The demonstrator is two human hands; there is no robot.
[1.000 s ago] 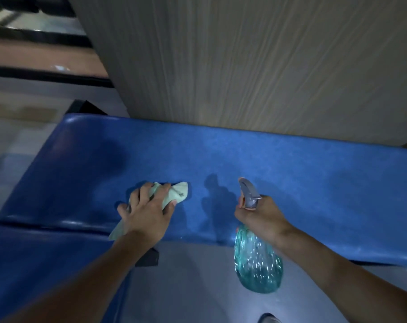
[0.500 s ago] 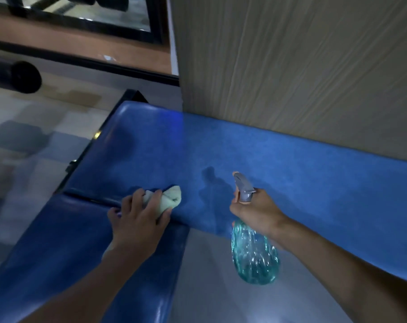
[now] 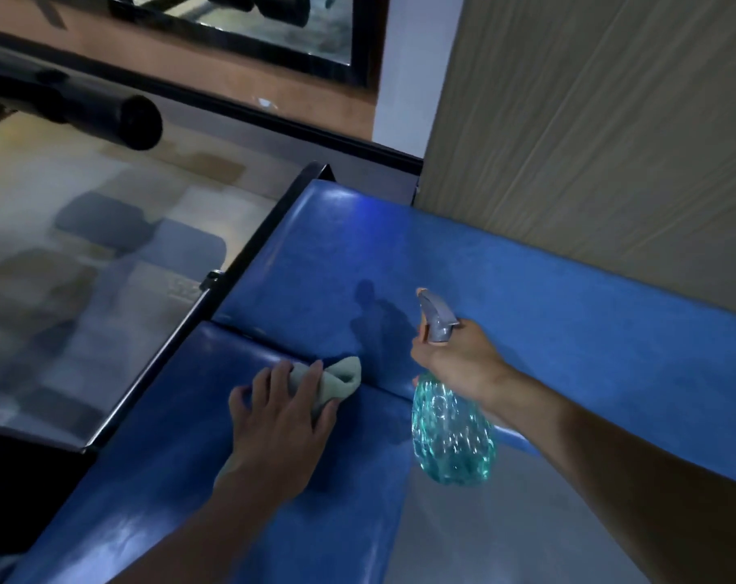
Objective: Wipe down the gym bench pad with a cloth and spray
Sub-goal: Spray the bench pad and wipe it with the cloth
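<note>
Left hand (image 3: 280, 419), centre frame, lies flat with fingers spread, pressing the pale green cloth (image 3: 343, 375) onto the blue pad (image 3: 568, 314) just below the seam between its two sections. Right hand (image 3: 459, 360), centre right, is wrapped around the neck of the teal spray bottle (image 3: 452, 432), grey nozzle pointing to the upper left, above the pad's near edge. Wood-grain panel (image 3: 589, 141) at upper right.

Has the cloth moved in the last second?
Yes: the cloth has slid off the far pad, toward the person, and now lies at the seam under the left hand.
</note>
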